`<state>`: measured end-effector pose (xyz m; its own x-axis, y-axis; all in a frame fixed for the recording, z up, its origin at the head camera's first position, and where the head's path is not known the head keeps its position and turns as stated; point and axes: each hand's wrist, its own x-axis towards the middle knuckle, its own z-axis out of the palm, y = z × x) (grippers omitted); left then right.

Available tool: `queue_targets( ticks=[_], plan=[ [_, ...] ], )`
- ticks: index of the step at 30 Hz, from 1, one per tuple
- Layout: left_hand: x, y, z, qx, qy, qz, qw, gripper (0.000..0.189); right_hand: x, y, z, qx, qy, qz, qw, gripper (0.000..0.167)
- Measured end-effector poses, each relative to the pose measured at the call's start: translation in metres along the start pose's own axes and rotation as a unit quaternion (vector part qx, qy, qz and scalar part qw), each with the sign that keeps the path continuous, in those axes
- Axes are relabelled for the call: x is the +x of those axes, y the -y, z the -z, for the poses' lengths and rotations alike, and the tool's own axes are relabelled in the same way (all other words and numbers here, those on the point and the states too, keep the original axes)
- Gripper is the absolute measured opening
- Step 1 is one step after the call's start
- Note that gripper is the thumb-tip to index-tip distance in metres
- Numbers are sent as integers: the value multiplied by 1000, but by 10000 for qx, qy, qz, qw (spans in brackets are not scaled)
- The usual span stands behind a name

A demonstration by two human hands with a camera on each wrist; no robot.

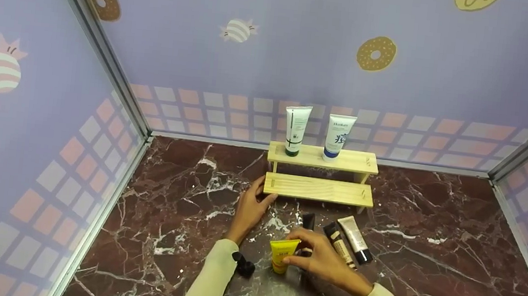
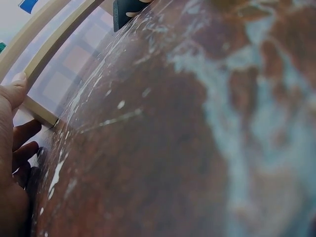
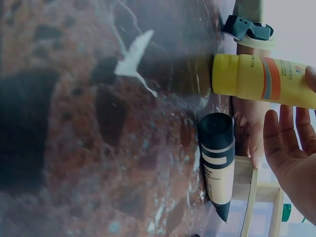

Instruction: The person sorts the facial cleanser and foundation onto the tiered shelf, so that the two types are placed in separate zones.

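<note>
My right hand (image 1: 323, 259) pinches a small yellow squeeze tube (image 1: 280, 255) between thumb and fingers, holding it upright close over the marble surface. The right wrist view shows its yellow cap end (image 3: 226, 74) pointing down to the marble. At the left end of a two-step wooden display rack (image 1: 318, 189), my left hand (image 1: 250, 210) grips the lower step, thumb at the front edge and fingers at the side. A white tube with a green cap (image 1: 296, 127) and a white tube with a blue base (image 1: 339, 134) stand on the upper step.
Right of the yellow tube lie a beige tube with a black cap (image 1: 355, 233) and a black-and-beige tube (image 1: 342, 247). A dark tube (image 1: 309, 220) lies partly hidden behind my right hand. Patterned walls (image 1: 252, 68) enclose the marble table (image 1: 179, 208).
</note>
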<state>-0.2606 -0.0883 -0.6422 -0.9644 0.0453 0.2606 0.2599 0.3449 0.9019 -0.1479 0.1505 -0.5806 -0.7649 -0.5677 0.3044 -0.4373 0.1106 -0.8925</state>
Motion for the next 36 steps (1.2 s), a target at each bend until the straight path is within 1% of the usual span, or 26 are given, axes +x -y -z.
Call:
queue_targets(
  ticks=[4,9,11,16,23,29,33,36],
  plan=[
    [-1,0,0,55,2,40,10000,72,-3,-1,-3,-258,-73,285,9992,34],
    [-1,-1,0,167,-2,31,9999,72,-6,-2,-5,-179,-134,374,9991,35],
    [-1,-1,0,120,8,33,9999,72,-6,-3,-6,-129,-145,420,9989,35],
    [0,-2,0,-23,64,41,10000,74,-6,-2,-7,-397,-219,628,9970,35],
    [0,-1,0,-74,82,9,9999,72,-7,-1,-6,-466,-116,642,9968,35],
    [1,0,-1,-64,35,-7,10000,70,-8,-5,-8,-1118,-208,693,9911,42],
    [1,1,-1,-77,15,-33,10000,70,-8,-3,-8,-1075,-252,797,9907,42],
    [1,1,-1,-82,5,-35,10000,70,-9,-1,-6,-905,-228,952,9911,40]
  ],
)
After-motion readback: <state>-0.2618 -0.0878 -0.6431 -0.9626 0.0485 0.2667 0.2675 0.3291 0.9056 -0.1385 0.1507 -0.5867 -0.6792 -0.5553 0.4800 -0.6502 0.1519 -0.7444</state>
